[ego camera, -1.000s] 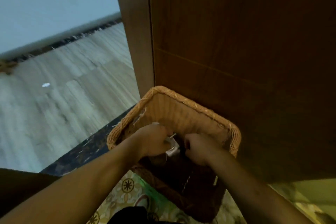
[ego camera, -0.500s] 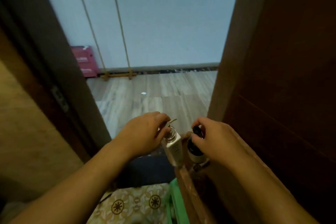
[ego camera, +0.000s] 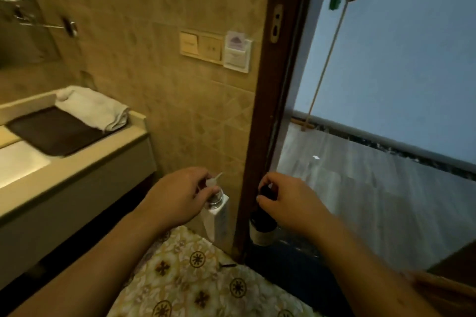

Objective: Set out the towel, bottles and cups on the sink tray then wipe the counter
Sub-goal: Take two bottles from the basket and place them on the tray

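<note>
My left hand (ego camera: 177, 195) grips the pump top of a white square bottle (ego camera: 219, 216), which hangs below it. My right hand (ego camera: 288, 203) pinches the black cap of a dark bottle with a pale label (ego camera: 262, 231). Both bottles hang in the air in front of the brown door frame (ego camera: 268, 121), low in the view. At the left, a dark brown tray (ego camera: 49, 131) lies on the beige counter (ego camera: 103, 147). A folded white towel (ego camera: 95, 108) rests on the tray's far right end.
A white sink basin (ego camera: 18, 165) sits left of the tray. Wall switches and a card holder (ego camera: 237, 51) are on the tiled wall. A patterned mat (ego camera: 195, 280) covers the floor. Through the doorway stands a wooden rack (ego camera: 327, 59).
Both hands lifted the two bottles out of the wicker basket. The view has swung left from the doorway to the sink counter, with the bottles still held.
</note>
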The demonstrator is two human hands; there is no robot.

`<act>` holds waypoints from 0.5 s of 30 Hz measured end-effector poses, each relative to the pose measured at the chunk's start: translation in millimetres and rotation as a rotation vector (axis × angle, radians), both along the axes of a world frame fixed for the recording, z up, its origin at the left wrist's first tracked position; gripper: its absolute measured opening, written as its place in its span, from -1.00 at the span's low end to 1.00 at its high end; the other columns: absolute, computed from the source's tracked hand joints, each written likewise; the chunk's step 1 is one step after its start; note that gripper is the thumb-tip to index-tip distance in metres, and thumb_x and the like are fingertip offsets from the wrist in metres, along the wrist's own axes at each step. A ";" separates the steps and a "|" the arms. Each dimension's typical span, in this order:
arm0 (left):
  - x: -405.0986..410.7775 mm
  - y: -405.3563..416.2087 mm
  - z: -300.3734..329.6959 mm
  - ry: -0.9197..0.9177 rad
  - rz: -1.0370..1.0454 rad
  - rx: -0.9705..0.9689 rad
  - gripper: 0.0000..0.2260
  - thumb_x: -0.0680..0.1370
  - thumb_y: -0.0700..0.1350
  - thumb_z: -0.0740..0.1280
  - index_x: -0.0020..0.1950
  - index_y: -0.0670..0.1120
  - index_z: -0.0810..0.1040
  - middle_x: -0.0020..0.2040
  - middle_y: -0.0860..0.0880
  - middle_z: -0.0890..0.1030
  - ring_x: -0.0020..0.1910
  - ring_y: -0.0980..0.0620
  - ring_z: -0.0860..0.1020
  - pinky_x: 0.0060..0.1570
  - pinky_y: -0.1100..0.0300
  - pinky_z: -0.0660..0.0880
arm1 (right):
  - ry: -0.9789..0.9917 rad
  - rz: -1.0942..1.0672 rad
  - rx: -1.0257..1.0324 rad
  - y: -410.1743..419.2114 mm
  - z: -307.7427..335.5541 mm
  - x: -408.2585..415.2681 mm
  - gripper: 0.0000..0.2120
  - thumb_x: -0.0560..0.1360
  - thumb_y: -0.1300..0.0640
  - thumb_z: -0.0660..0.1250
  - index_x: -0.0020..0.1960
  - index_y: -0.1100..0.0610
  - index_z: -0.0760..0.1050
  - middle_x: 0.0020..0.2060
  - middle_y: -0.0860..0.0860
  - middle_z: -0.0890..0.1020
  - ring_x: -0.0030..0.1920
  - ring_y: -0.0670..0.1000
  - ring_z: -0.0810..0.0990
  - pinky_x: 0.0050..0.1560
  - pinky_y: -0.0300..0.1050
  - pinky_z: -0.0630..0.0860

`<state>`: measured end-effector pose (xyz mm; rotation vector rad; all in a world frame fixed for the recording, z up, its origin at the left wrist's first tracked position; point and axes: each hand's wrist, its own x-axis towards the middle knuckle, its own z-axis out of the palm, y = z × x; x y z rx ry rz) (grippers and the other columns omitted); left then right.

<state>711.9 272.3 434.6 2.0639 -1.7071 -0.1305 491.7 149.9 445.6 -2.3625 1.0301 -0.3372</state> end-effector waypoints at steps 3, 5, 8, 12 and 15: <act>81.2 39.2 -10.6 0.038 0.117 0.021 -0.85 0.59 0.14 0.28 -0.14 0.14 0.49 -0.23 0.14 0.54 -0.26 0.17 0.52 -0.30 0.18 0.44 | 0.060 0.098 -0.029 15.4 -9.4 95.5 -0.91 0.53 -0.01 0.40 0.01 -0.09 0.52 -0.16 -0.13 0.59 -0.15 -0.13 0.61 -0.11 -0.08 0.66; 133.9 64.6 -13.5 0.064 0.182 0.013 -0.85 0.59 0.13 0.28 -0.15 0.14 0.49 -0.25 0.14 0.55 -0.27 0.18 0.51 -0.33 0.21 0.39 | 0.082 0.160 -0.048 26.1 -12.5 157.3 -0.91 0.52 -0.01 0.40 -0.03 -0.09 0.50 -0.19 -0.14 0.58 -0.17 -0.13 0.59 -0.17 -0.08 0.65; 202.3 99.2 -15.0 0.094 0.285 0.007 -0.85 0.59 0.13 0.29 -0.15 0.13 0.50 -0.28 0.13 0.55 -0.30 0.21 0.50 -0.36 0.26 0.34 | 0.077 0.256 -0.040 43.3 -13.4 241.2 -0.90 0.52 -0.03 0.40 -0.08 -0.09 0.48 -0.20 -0.11 0.59 -0.21 -0.13 0.58 -0.24 -0.07 0.63; 270.8 139.1 -15.8 0.103 0.415 -0.018 -0.87 0.57 0.12 0.31 -0.11 0.12 0.52 -0.26 0.11 0.56 -0.28 0.19 0.49 -0.31 0.14 0.43 | 0.038 0.392 -0.037 67.4 -13.1 330.8 -0.92 0.52 -0.02 0.37 -0.04 -0.11 0.47 -0.21 -0.13 0.58 -0.23 -0.12 0.56 -0.29 -0.10 0.55; 312.2 159.9 -16.8 0.121 0.512 -0.038 -0.90 0.58 0.10 0.31 -0.02 0.11 0.55 -0.17 0.12 0.58 -0.19 0.16 0.51 -0.22 0.12 0.49 | -0.015 0.456 -0.003 79.1 -16.5 384.3 -0.89 0.52 -0.02 0.38 0.00 -0.10 0.47 -0.18 -0.15 0.57 -0.21 -0.14 0.56 -0.32 -0.14 0.54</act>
